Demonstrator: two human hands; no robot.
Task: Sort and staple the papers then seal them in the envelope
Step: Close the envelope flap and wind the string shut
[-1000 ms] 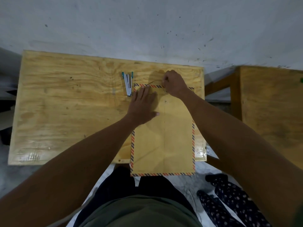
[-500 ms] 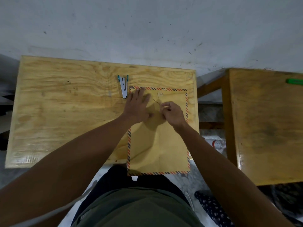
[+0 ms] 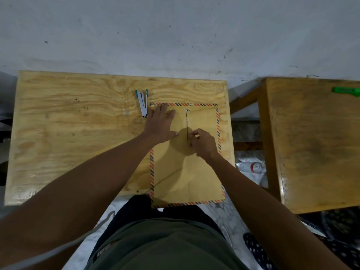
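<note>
A tan paper envelope with a red-and-blue striped border (image 3: 202, 172) lies on the plywood table (image 3: 78, 133), its near end overhanging the edge. The right hand (image 3: 202, 144) pinches the envelope's thin dark closure string (image 3: 187, 127); the left hand (image 3: 158, 126) presses flat, fingers spread, on the top-left corner. A white-and-teal stapler (image 3: 143, 103) rests just beyond.

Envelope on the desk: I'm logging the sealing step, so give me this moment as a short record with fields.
envelope: brown, striped border, flat on the plywood table, near end overhanging the table edge
closure: flap folded down, thin string running straight from the upper eyelet toward the right hand
left hand: flat, fingers spread, pressing the envelope's upper left part
right hand: pinching the string's end
stapler: lying on the table beside the envelope's top left corner, untouched
papers: none visible
</note>
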